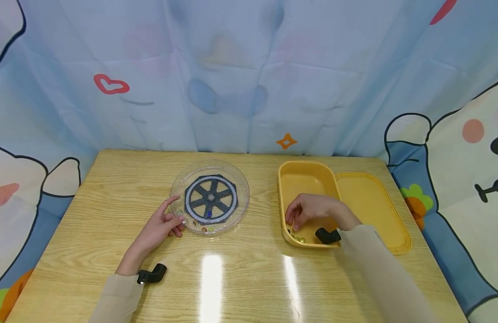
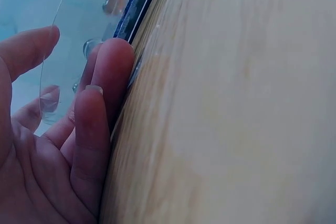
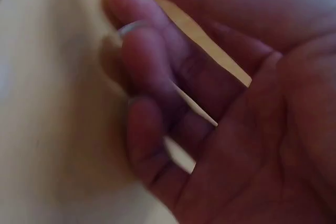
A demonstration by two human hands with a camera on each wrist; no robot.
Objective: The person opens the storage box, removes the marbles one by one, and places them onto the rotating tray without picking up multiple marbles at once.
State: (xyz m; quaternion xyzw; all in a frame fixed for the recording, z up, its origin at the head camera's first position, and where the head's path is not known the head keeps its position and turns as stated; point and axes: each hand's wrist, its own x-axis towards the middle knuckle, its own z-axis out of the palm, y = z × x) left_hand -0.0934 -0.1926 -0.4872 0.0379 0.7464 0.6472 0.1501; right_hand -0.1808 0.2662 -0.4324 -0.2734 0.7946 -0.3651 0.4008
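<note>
A round clear dish (image 1: 242, 177) with a dark six-spoked wheel pattern (image 1: 210, 197) sits left of centre on the table. Several marbles lie in it, including a blue marble (image 1: 210, 214) and an orange marble (image 1: 204, 229). My left hand (image 1: 162, 226) holds the dish at its near left rim, index finger stretched along the edge. Inside a yellow box (image 1: 309, 165), my right hand (image 1: 313, 211) reaches down with loosely bent fingers above several yellow-green marbles (image 1: 300, 239) in the near corner. Nothing shows between the fingers (image 3: 144, 59) in the blurred right wrist view.
A flat yellow lid (image 1: 365, 202) lies to the right of the box, close against it. Wood-grain table (image 1: 249, 278) runs under everything. Behind it hangs a blue printed curtain (image 1: 232, 89).
</note>
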